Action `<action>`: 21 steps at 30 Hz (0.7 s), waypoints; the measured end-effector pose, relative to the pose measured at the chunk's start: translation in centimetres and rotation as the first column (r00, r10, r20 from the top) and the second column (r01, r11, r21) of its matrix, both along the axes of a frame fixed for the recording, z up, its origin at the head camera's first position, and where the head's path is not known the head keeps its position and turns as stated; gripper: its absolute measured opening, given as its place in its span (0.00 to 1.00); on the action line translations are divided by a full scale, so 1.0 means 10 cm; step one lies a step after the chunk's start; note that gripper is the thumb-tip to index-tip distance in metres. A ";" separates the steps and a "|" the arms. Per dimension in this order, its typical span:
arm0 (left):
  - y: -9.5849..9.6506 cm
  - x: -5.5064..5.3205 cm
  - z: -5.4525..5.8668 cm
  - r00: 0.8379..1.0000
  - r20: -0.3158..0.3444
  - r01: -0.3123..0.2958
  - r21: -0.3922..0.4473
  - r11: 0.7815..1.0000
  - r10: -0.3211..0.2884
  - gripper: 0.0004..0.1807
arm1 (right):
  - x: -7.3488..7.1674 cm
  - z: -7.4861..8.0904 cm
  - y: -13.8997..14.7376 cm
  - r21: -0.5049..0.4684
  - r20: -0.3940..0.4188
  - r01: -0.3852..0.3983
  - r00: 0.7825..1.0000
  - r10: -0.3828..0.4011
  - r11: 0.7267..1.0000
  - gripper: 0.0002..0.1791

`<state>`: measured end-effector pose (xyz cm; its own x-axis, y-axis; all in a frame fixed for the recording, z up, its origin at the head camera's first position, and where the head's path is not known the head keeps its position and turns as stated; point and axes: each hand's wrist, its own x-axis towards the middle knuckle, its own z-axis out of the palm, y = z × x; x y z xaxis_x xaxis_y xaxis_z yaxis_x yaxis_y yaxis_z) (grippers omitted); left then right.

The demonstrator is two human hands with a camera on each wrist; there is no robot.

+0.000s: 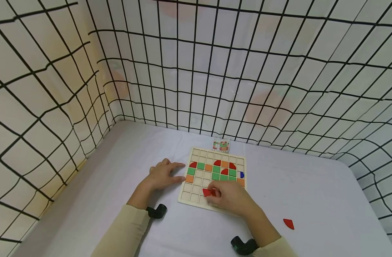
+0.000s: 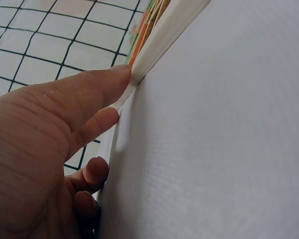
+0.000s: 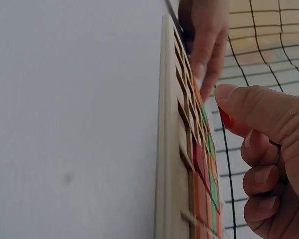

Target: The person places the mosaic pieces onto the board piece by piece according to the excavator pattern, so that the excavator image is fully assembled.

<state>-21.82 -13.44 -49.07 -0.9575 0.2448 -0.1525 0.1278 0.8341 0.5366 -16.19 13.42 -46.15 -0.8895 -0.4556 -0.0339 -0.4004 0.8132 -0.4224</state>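
A cream grid board [image 1: 196, 197] lies on the table, with red, green, orange and blue tiles in some of its squares. My left hand [image 1: 164, 174] rests by the board's left side, and in the left wrist view the thumb [image 2: 112, 82] touches the board's edge. Over the lower part of the board, my right hand [image 1: 231, 198] pinches a red quarter-circle tile [image 3: 224, 118] between thumb and index finger. The hand covers the board's lower right squares in the head view. Another red tile [image 3: 199, 155] sits in the grid below that hand.
A loose red quarter-circle tile [image 1: 289, 223] lies on the white tablecloth [image 1: 315, 185] to the right. Beyond the board is a small card [image 1: 220, 145] with a coloured pattern. Black wire mesh [image 1: 196, 75] stands along the back and sides.
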 end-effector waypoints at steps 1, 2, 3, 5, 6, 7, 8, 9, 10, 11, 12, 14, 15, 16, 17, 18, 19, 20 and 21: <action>0.00 0.00 0.00 1.000 -0.001 0.001 -0.002 1.000 -0.001 0.31 | -0.01 -0.01 -0.05 0.001 -0.006 -0.013 1.000 0.013 1.000 0.13; 0.00 0.00 0.00 1.000 -0.002 0.001 -0.003 1.000 -0.001 0.31 | -0.01 -0.01 -0.10 0.000 -0.006 -0.020 1.000 0.020 1.000 0.13; 0.00 0.00 0.00 1.000 -0.003 0.002 -0.003 1.000 -0.002 0.31 | -0.02 -0.02 -0.15 -0.001 -0.009 -0.030 1.000 0.030 1.000 0.13; 0.01 0.00 0.00 1.000 -0.003 0.003 -0.002 1.000 -0.003 0.31 | -0.04 -0.03 -0.24 -0.004 -0.014 -0.044 0.999 0.044 0.999 0.14; 0.01 0.01 0.01 1.000 -0.003 0.005 -0.002 1.000 -0.005 0.31 | -0.05 -0.04 -0.28 -0.006 -0.020 -0.052 0.998 0.052 0.999 0.13; 0.01 0.01 0.01 1.000 -0.003 0.005 -0.001 1.000 -0.005 0.31 | -0.06 -0.06 -0.31 -0.003 -0.031 -0.059 0.998 0.058 0.998 0.13; 0.01 0.01 0.01 1.000 -0.002 0.004 -0.003 1.000 -0.004 0.31 | -0.07 -0.07 -0.35 0.002 -0.040 -0.063 0.997 0.063 0.998 0.13; 0.01 0.01 0.01 1.000 -0.001 0.003 -0.004 1.000 -0.003 0.31 | -0.08 -0.08 -0.39 0.005 -0.050 -0.068 0.996 0.068 0.998 0.13; 0.01 0.01 0.01 1.000 -0.001 0.002 -0.005 1.000 -0.002 0.31 | -0.09 -0.08 -0.42 0.007 -0.057 -0.072 0.996 0.073 0.997 0.13; 0.01 0.01 0.02 1.000 -0.002 0.001 -0.007 1.000 -0.001 0.31 | -0.11 -0.09 -0.45 0.009 -0.063 -0.075 0.995 0.075 0.997 0.13; 0.01 0.00 0.01 1.000 -0.003 0.001 -0.010 1.000 -0.001 0.31 | -0.12 -0.10 -0.48 0.014 -0.070 -0.076 0.995 0.077 0.997 0.14; 0.01 0.00 0.01 1.000 -0.003 0.001 -0.016 1.000 -0.001 0.31 | -0.14 -0.11 -0.53 0.028 -0.071 -0.069 0.995 0.071 0.997 0.15; 0.00 -0.01 0.01 1.000 -0.003 0.002 -0.017 1.000 -0.002 0.31 | -0.15 -0.12 -0.55 0.034 -0.069 -0.064 0.995 0.067 0.997 0.16; 0.00 -0.01 0.01 1.000 -0.004 0.003 -0.020 1.000 -0.003 0.31 | -0.15 -0.12 -0.56 0.039 -0.066 -0.058 0.996 0.061 0.998 0.16; 0.00 -0.01 0.01 1.000 -0.002 0.003 -0.021 1.000 -0.003 0.31 | -0.16 -0.12 -0.58 0.041 -0.062 -0.052 0.997 0.054 0.998 0.16; 0.00 -0.01 0.00 1.000 -0.001 0.004 -0.021 1.000 -0.004 0.31 | -0.16 -0.13 -0.59 0.045 -0.058 -0.045 0.997 0.048 0.998 0.16; 0.00 -0.01 0.01 1.000 0.000 0.005 -0.022 1.000 -0.005 0.31 | -0.17 -0.13 -0.59 0.048 -0.055 -0.040 0.998 0.042 0.998 0.17; 0.00 -0.01 0.01 1.000 0.002 0.005 -0.021 1.000 -0.005 0.31 | -0.17 -0.14 -0.59 0.047 -0.051 -0.034 0.998 0.036 0.998 0.17; 0.00 -0.01 0.01 1.000 0.003 0.005 -0.021 1.000 -0.004 0.31 | -0.17 -0.14 -0.60 0.042 -0.047 -0.030 0.998 0.032 0.999 0.17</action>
<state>-21.93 -13.44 -48.98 -0.9559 0.2458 -0.1605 0.1301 0.8448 0.5190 -17.92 7.47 -47.53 -0.8759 -0.4823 -0.0112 -0.4448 0.8163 -0.3686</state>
